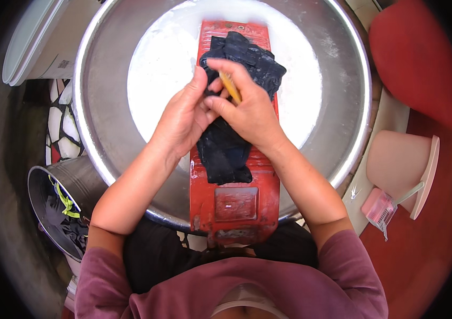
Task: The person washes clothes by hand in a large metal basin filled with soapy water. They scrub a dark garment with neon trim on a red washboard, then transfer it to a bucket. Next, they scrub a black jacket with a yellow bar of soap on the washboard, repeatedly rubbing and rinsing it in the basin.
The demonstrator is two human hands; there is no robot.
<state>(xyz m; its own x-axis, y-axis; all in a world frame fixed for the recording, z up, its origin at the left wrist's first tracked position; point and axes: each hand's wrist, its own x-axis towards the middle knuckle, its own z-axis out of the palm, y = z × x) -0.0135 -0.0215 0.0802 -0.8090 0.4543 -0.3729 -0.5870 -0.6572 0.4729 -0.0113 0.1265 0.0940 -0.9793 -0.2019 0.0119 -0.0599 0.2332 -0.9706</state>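
A red washboard point(234, 203) leans in a large round metal basin point(106, 79), its near end over the rim. Wet black cloth point(226, 155) lies bunched along the ridged part of the board. Above the cloth, my right hand point(245, 103) grips a yellow object point(230, 87), perhaps a bar of soap, between thumb and fingers. My left hand point(188, 109) is beside it, palm turned inward, thumb raised; its fingertips are partly hidden behind my right hand. Whether the left fingers touch the cloth cannot be told.
On the left, a metal bucket point(86, 175) holds dark cloth and a yellow-green item; a lidded white container point(56, 60) stands above it. To the right are a beige plastic tub point(397, 163), a pink-and-clear basket point(381, 207) and a red plastic object point(413, 56).
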